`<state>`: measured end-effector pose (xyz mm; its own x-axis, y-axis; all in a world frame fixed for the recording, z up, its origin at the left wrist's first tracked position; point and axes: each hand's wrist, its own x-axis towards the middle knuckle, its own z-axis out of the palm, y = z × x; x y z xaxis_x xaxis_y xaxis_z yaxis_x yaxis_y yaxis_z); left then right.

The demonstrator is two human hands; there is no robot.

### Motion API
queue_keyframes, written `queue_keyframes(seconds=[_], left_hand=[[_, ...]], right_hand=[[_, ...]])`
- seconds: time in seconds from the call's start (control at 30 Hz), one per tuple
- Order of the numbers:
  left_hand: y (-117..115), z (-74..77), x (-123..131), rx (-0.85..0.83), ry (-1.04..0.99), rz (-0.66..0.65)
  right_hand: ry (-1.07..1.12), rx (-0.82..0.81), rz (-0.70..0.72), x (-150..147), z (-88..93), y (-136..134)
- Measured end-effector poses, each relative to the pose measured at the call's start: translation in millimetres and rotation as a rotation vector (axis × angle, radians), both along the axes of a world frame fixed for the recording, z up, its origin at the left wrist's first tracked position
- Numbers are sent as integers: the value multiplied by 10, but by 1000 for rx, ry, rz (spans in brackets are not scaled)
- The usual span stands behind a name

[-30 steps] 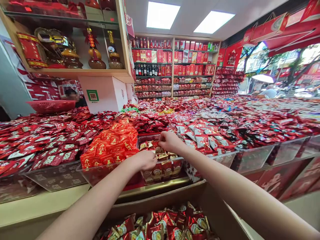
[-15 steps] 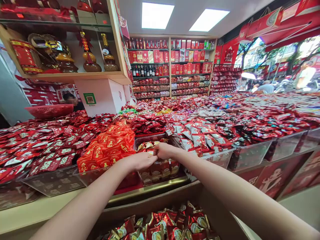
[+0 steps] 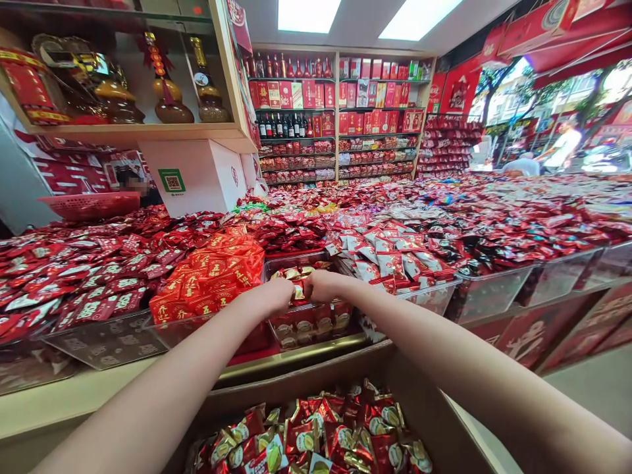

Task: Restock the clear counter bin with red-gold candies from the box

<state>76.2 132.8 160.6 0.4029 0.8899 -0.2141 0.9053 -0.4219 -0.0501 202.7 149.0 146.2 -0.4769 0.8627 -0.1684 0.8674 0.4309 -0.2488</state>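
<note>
Both my hands are over a clear plastic bin [image 3: 340, 315] holding red-and-gold wrapped candies [image 3: 292, 272], set in rows. My left hand [image 3: 279, 294] is closed with its knuckles up, at the bin's left side. Close to its right, my right hand [image 3: 324, 286] is also closed, its fingers pinched downward. A wrapped candy [image 3: 299, 291] shows between them, and the fingers of both hands press at its sides. The fingertips are partly hidden. Below my forearms, a cardboard box [image 3: 291, 376] contains many loose candies [image 3: 301, 438] in similar wrappers.
Left of the bin is a heap of orange-red packets [image 3: 207, 276]; white-and-red packets [image 3: 390, 253] fill the bin at right. A gold-coloured counter edge [image 3: 301, 355] runs between bin and box. A display cabinet [image 3: 187, 135] overhangs at upper left. People are outside at far right.
My hands, touching before, have moved slightly apart, with a wrapped candy now showing between them. The view has tilted down, so more of the cardboard box shows.
</note>
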Motion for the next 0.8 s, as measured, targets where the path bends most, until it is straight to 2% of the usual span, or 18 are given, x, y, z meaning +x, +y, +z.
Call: queue_keyframes(seconds=[0.1,0.27,0.47,0.63,0.8], left_hand=[[24,18,7,-78,88,-51],[56,38,-43,-133,94,-135],[93,30,-7,-185,194,-85],[86,84,104,-195,274,-46],[41,106,141,-174,252,-56]], right_hand=[[-9,-19,30,21,-4,14],[-38,-27,74,13,9,35],[-100,-40,118,6,50,47],[-135,-25,153,15,98,-10],[-151,-13,171,36,133,-59]])
